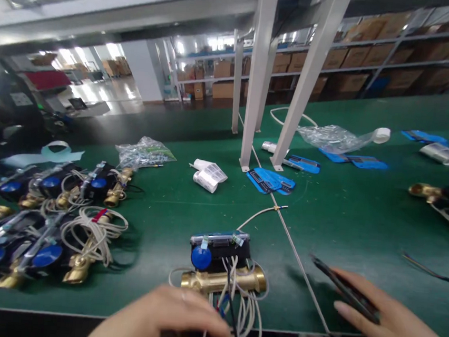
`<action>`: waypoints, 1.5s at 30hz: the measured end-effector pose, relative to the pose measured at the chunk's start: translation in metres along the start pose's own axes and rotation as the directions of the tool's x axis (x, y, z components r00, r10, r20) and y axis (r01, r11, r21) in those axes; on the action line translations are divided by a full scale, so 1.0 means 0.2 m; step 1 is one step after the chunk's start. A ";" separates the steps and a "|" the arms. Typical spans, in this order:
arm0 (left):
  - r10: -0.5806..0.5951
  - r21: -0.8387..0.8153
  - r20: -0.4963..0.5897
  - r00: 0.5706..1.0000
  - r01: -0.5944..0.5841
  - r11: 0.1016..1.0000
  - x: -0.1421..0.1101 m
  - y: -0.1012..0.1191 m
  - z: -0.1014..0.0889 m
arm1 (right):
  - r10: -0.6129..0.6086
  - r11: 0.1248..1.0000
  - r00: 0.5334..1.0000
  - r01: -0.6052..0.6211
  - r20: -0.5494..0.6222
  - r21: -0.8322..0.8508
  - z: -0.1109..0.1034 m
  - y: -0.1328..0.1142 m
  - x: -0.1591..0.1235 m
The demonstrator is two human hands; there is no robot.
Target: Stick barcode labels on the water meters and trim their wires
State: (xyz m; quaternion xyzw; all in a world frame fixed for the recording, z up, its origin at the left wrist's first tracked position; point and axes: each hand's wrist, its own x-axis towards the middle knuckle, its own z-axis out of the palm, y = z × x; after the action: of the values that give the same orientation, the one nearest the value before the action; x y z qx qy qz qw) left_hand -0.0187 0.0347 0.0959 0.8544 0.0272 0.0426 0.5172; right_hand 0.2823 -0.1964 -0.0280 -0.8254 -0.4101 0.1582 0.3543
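A brass meter point(223, 282) with a black housing and a round blue cap lies at the table's front edge. Coiled grey-white cables point(248, 314) and a black cable hang from it over the edge. My left hand point(166, 316), blurred, is in front of the brass pipe, thumb and fingers apart. Its fingertips are by the cables; whether they touch is unclear. To the right, my right hand point(377, 310) is closed round a slim black pointed tool point(349, 292), whose tip points left and away from me. The tool's exact kind does not show.
Several similar meters point(45, 254) crowd the left side. Blue labels point(269, 181), rolled white papers point(208, 175) and plastic bags point(144, 153) lie farther back. White metal posts point(256, 87) rise from the table. Another meter point(448, 192) is at the right edge.
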 end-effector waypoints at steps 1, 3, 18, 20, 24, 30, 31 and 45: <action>-0.002 0.014 -0.206 0.979 0.005 1.000 0.05 -0.02 -0.09 | -0.024 0.997 0.999 0.020 -0.049 -0.072 -0.02 0.01 0.08; -0.085 0.019 -0.568 0.819 0.117 0.993 0.22 -0.10 -0.27 | -0.079 0.981 0.994 0.063 -0.080 -0.181 -0.03 -0.03 0.24; -0.254 -0.256 -0.631 0.733 0.112 0.960 0.83 -0.40 -0.41 | -0.152 0.707 0.988 0.131 -0.031 0.695 0.41 -0.76 1.02; -0.259 -0.313 -0.599 0.757 0.076 0.947 0.77 -0.37 -0.36 | -0.183 0.661 0.979 0.188 -0.087 0.726 0.43 -0.79 1.01; -0.321 -0.419 -0.640 0.698 0.033 0.907 0.72 -0.40 -0.33 | -0.239 0.639 0.960 0.267 -0.144 0.722 0.44 -0.84 0.92; -0.404 -0.511 -0.662 0.631 0.014 0.859 0.74 -0.43 -0.32 | -0.371 0.759 0.892 0.451 -0.257 0.470 0.39 -0.83 0.83; -0.405 -0.513 -0.664 0.629 0.011 0.858 0.74 -0.43 -0.31 | -0.382 0.765 0.885 0.465 -0.266 0.445 0.38 -0.83 0.83; -0.470 -0.506 -0.636 0.613 0.129 0.853 0.73 -0.48 -0.32 | -0.466 0.761 0.822 0.561 -0.328 0.325 0.40 -0.82 0.80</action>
State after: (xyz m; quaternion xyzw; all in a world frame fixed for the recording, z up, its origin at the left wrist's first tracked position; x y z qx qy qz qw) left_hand 0.1197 0.1484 0.0465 0.6153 0.3709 0.3005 0.6274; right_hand 0.2438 0.0351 0.0373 -0.6001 -0.5359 0.0406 0.5924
